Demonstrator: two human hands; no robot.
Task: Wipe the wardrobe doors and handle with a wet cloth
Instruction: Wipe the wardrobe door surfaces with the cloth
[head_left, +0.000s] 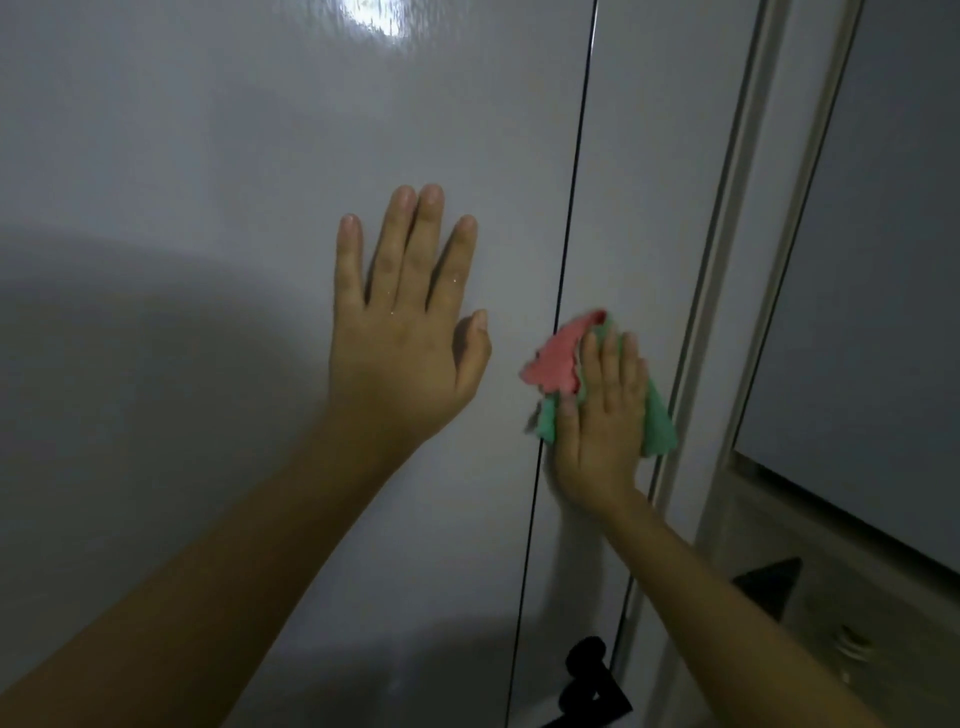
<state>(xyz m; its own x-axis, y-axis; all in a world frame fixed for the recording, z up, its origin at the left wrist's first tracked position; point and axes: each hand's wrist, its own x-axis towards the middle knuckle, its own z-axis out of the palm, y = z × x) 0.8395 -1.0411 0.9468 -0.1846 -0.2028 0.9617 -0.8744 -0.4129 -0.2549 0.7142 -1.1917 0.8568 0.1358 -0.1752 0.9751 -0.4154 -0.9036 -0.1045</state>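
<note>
Glossy pale-grey panels fill the view: the wide left wardrobe door (208, 260) and the narrower right wardrobe door (639, 208), split by a thin dark vertical gap (566, 234). The left hand (405, 332) lies flat on the left door, fingers straight and slightly spread, thumb out toward the gap, holding nothing. The right hand (602, 415) presses a crumpled pink-and-green cloth (558, 369) against the right door just beside the gap, fingers straight over the fabric, with pink showing at upper left and green poking out on both sides. Down low, the black door handle (587, 680) sits near the gap, well below the cloth and untouched. A pale door frame (727, 260) runs along the right. Blur hides any writing, and both doors sit closed, so no contents show. A bright glare (374, 15) gleams at the top.
</note>
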